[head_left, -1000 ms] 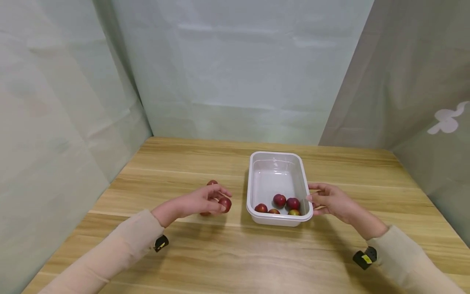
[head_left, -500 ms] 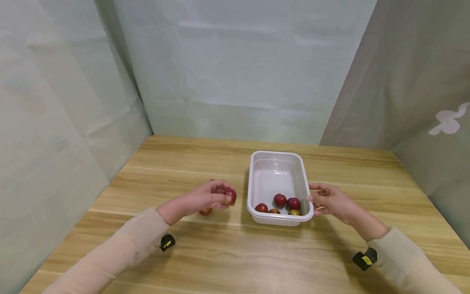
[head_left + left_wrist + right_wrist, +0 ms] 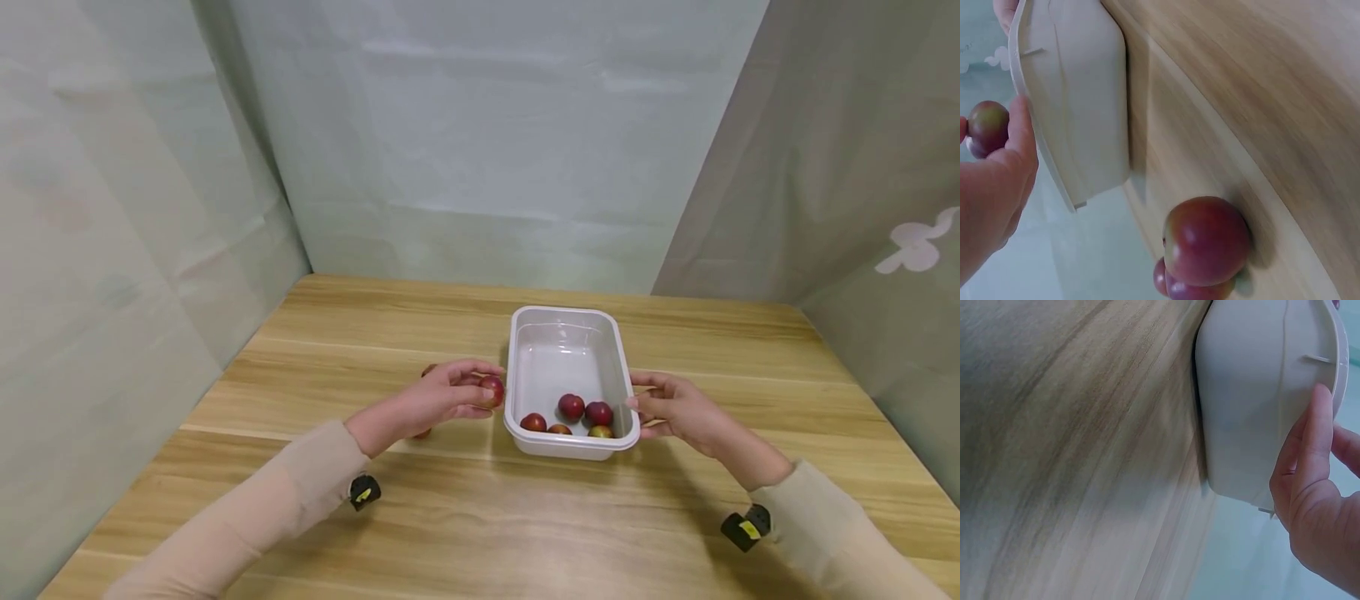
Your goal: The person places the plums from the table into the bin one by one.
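My left hand (image 3: 480,383) pinches a red plum (image 3: 493,390) just off the left rim of a white plastic tray (image 3: 566,313); in the left wrist view the plum (image 3: 987,128) sits at my fingertips beside the tray (image 3: 1079,94). Several plums (image 3: 572,407) lie at the tray's near end. My right hand (image 3: 639,400) holds the tray's right rim, with its thumb (image 3: 1310,444) against the outer wall (image 3: 1254,394).
Two more plums lie on the wooden table (image 3: 450,508) behind my left hand, one (image 3: 428,369) beyond it and one (image 3: 422,433) nearer; the left wrist view shows them close together (image 3: 1207,240). Grey-green curtains wall in three sides.
My left hand has lifted a plum off the table and carried it right, up to the tray's left rim. The right hand and tray have not moved.
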